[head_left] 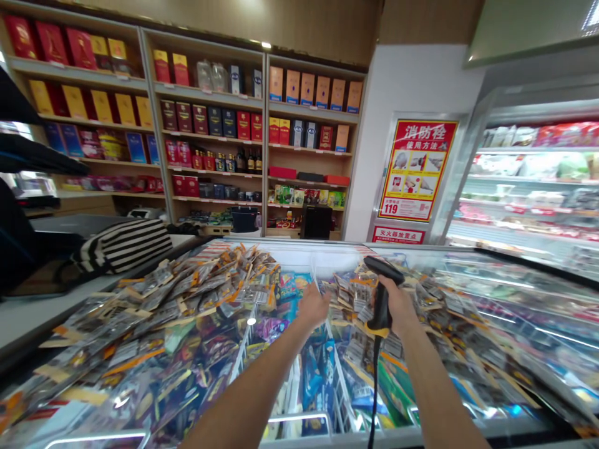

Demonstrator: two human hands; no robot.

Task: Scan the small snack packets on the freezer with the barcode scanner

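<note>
My right hand [400, 305] is wrapped around the grip of a black and yellow barcode scanner [381, 305], whose head points up and to the left. Its black cable [375, 386] hangs down toward the bottom edge. To the left of it, my left hand [314, 305] is closed above the glass-topped freezer; a thin, pale, see-through strip rises from its fingers, too blurred to name. Clear snack packets with orange and tan edges lie in one heap [187, 293] on the left and another [453, 312] on the right. Colourful ice cream packs [318, 374] fill the freezer between my forearms.
White wire dividers [339, 374] run through the freezer. A black-and-white striped bag [126, 246] rests on the counter at left. Behind stand shelves of boxed bottles [210, 121], a red fire-hydrant poster [418, 168] and a lit chilled cabinet [538, 181] at right.
</note>
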